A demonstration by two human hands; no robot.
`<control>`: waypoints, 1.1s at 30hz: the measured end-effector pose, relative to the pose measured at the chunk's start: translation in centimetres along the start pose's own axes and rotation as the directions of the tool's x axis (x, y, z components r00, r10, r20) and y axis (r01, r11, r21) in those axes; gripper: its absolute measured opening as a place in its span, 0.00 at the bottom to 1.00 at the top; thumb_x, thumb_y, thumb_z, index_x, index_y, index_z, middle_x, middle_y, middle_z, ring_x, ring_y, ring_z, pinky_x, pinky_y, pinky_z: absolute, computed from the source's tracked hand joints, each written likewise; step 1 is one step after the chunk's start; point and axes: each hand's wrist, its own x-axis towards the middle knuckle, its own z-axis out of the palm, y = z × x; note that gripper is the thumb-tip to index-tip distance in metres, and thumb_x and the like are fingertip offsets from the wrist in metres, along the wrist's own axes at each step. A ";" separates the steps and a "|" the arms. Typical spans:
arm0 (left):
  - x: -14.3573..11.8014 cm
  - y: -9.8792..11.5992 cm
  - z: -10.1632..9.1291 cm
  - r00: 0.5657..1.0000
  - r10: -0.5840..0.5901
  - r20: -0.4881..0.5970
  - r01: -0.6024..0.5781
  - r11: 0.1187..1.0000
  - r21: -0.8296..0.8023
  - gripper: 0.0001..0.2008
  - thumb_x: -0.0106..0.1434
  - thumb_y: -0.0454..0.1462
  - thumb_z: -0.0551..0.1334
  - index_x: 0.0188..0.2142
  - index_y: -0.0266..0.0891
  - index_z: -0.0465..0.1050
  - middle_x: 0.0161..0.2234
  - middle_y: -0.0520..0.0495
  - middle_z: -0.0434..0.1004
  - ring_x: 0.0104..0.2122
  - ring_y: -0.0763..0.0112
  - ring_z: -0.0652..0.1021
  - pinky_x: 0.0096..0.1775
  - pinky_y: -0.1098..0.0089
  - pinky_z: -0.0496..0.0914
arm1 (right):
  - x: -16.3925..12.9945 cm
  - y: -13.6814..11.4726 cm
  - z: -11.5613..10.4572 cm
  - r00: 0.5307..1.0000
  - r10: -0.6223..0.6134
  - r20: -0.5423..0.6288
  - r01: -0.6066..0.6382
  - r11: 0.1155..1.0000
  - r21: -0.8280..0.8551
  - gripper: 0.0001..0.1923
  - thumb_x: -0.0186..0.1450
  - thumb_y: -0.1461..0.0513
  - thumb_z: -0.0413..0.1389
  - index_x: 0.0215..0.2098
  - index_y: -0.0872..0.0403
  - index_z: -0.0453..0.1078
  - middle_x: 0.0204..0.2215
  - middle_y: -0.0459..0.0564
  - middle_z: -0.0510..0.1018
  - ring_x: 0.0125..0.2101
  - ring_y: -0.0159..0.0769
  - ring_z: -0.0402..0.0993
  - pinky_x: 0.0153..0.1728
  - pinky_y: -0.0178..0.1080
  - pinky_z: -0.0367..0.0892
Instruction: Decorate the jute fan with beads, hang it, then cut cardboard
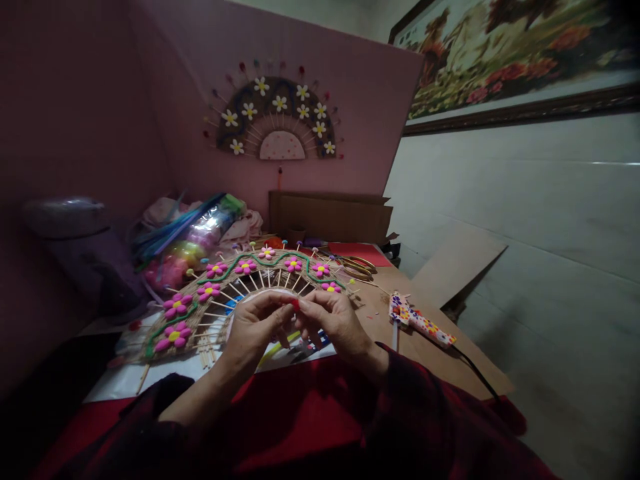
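Between the fingertips of my left hand (260, 323) and my right hand (335, 320) is a small red piece (295, 305), soft-looking, perhaps clay. Both hands pinch it, thumbs and forefingers meeting in front of the craft fan. That fan (203, 313) lies on the table, a twine-covered half ring with sticks, pink flowers with yellow centres and a wavy green strand. Small coloured balls tip the sticks along its outer edge. Below my hands, partly hidden, lie a yellow-green strip (267, 353) and a dark-bladed tool (303, 351).
A flower-patterned glue gun (423, 323) lies at the right, its black cord running off the table edge. Gold-handled scissors (357, 267) rest near red paper (363, 253). Bagged colourful materials (187, 257) fill the back left. Cardboard (330, 219) stands behind; a finished-looking fan (277, 113) hangs above.
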 end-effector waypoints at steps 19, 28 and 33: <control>-0.4 0.1 0.2 0.984 0.177 -0.038 -0.153 0.926 0.344 0.09 0.54 0.38 0.64 0.32 0.34 0.77 0.25 0.47 0.77 0.18 0.73 0.74 0.17 0.74 0.72 | -0.5 0.9 0.0 0.934 -0.352 0.063 0.295 0.659 -0.691 0.09 0.66 0.62 0.48 0.32 0.56 0.69 0.27 0.49 0.74 0.27 0.33 0.70 0.28 0.35 0.63; -0.6 0.1 -0.5 0.900 0.415 0.131 -0.394 0.648 0.652 0.06 0.58 0.34 0.60 0.32 0.36 0.76 0.25 0.47 0.77 0.20 0.74 0.76 0.20 0.78 0.69 | -0.4 1.0 -0.1 0.936 -0.330 0.125 0.327 0.675 -0.662 0.08 0.66 0.64 0.47 0.32 0.55 0.66 0.25 0.46 0.71 0.27 0.31 0.67 0.28 0.33 0.61; -1.0 -0.3 -0.2 0.954 0.284 0.098 -0.281 0.731 0.622 0.08 0.61 0.37 0.57 0.30 0.35 0.72 0.18 0.52 0.71 0.14 0.76 0.72 0.17 0.77 0.66 | -0.5 1.9 0.3 0.923 -0.371 0.101 0.333 0.640 -0.693 0.06 0.66 0.65 0.46 0.31 0.54 0.62 0.24 0.45 0.68 0.24 0.30 0.65 0.27 0.33 0.60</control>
